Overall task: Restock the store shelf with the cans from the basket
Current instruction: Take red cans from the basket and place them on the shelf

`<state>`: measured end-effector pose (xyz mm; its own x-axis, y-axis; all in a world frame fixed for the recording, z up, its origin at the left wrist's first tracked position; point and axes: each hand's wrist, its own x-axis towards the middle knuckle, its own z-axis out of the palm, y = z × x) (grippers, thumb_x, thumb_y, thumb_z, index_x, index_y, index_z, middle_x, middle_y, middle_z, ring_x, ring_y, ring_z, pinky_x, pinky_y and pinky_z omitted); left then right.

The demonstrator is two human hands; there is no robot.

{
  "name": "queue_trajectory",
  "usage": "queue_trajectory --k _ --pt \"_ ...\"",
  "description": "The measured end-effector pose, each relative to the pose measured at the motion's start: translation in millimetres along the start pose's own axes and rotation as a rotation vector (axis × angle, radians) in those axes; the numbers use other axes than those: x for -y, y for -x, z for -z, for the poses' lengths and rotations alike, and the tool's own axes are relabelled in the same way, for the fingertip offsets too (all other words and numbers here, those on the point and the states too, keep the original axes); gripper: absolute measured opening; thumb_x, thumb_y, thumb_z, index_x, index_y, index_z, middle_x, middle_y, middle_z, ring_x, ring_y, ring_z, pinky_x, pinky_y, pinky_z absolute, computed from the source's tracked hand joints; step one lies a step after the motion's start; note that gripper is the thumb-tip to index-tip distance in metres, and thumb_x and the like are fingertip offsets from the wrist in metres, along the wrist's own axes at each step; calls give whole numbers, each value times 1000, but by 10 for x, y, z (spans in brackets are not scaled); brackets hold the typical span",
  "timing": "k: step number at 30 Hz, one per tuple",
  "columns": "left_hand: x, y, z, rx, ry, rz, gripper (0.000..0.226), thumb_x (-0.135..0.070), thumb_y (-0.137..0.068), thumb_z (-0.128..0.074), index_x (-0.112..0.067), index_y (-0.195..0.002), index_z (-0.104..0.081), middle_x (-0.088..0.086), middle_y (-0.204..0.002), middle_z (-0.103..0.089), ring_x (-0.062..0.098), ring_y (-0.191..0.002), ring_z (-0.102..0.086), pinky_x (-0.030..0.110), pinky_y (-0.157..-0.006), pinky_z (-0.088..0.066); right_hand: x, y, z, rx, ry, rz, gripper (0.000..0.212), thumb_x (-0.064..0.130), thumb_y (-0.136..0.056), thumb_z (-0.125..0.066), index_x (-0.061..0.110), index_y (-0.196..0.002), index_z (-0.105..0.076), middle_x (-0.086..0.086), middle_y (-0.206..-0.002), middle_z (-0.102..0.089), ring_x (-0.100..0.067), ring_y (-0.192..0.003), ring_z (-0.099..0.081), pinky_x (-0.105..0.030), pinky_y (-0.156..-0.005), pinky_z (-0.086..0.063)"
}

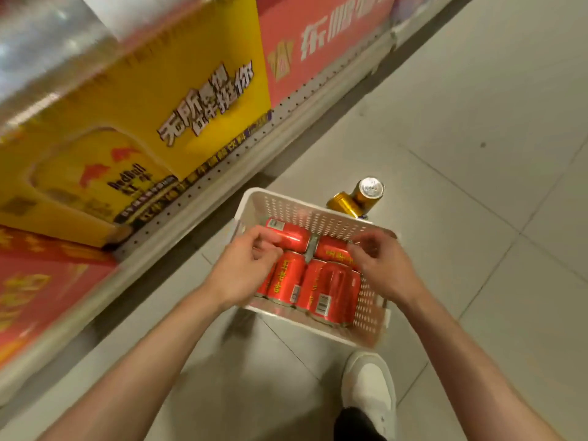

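A white perforated basket stands on the tiled floor beside the store shelf. Several red cans lie in it on their sides. My left hand reaches in from the left, thumb and curled fingers round the end of the far-left red can. My right hand comes in from the right, and its curled fingers close on the far-right red can. Other red cans lie nearer me, untouched. The hands hide parts of the cans.
Two gold cans sit on the floor just beyond the basket. The bottom shelf holds a yellow Red Bull carton and red cartons. My white shoe is planted just below the basket. Grey floor tiles stretch off to the right.
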<state>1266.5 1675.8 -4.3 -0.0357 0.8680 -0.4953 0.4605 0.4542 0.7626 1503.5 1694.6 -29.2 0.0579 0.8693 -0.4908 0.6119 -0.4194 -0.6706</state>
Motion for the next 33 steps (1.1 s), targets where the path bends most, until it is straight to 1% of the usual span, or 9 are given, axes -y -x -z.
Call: queue_trajectory --k 3,7,10,14,16,18,24,28,33 --pt "268 -197 -268 76 -54 18 9 -15 -97 -62 -23 -101 -62 -7 -85 -63 4 -74 -59 10 -60 -44 -175 -183 -249 83 165 -3 28 34 -95 -64 19 -119 -67 1 -113 -71 -18 -101 -67 -35 -89 -54" --pt "499 -323 -588 253 -113 101 10 -18 -94 -67 -20 -103 -63 4 -101 -69 20 -95 -69 36 -87 -58 -277 -285 -392 175 277 -37 19 34 -95 -65 18 -104 -70 -2 -102 -72 -20 -91 -68 -33 -79 -55" --pt "597 -357 -770 365 -179 152 26 -25 -92 -71 -16 -115 -65 4 -106 -71 20 -93 -70 34 -85 -57 -278 -289 -400 214 289 -43 16 33 -97 -65 22 -86 -64 0 -93 -70 -18 -84 -65 -30 -71 -48" --pt "578 -360 -904 457 -204 159 21 -25 -90 -73 -16 -106 -64 1 -96 -67 25 -92 -70 46 -92 -56 -243 -286 -360 243 228 -105 21 30 -96 -68 10 -90 -70 -7 -93 -75 -23 -88 -71 -39 -82 -57" --pt "581 -375 -938 479 -185 169 24 -25 -88 -75 -16 -108 -64 -1 -98 -67 28 -104 -70 47 -97 -54 -225 -298 -331 265 229 -123 23 29 -96 -68 6 -91 -73 -7 -91 -76 -20 -81 -70 -34 -76 -56" --pt "597 -399 -953 472 -158 189 32 -25 -86 -78 -21 -111 -59 -2 -105 -68 25 -108 -69 44 -98 -55 -221 -306 -310 279 213 -137 19 29 -96 -69 11 -88 -69 -3 -88 -73 -13 -73 -65 -27 -67 -53" --pt "644 -405 -935 454 -74 217 62 -22 -77 -85 -17 -128 -50 3 -122 -61 16 -109 -64 37 -99 -54 -286 -365 -296 324 3 -214 22 31 -89 -78 14 -90 -64 -7 -92 -75 -19 -78 -70 -33 -67 -59" --pt "573 -365 -834 344 26 163 72 -21 -73 -90 -19 -131 -49 -8 -115 -57 2 -97 -60 21 -82 -55 -224 -339 -265 311 -192 -188 19 24 -90 -78 9 -89 -66 -13 -94 -77 -22 -83 -73 -42 -81 -64" --pt "388 -351 -576 264 87 28 51 -28 -72 -90 -24 -115 -63 -11 -102 -72 3 -89 -72 23 -81 -60 29 -327 -279 248 -401 -100 24 25 -88 -80 5 -94 -67 -9 -88 -76 -18 -80 -72 -44 -85 -62"
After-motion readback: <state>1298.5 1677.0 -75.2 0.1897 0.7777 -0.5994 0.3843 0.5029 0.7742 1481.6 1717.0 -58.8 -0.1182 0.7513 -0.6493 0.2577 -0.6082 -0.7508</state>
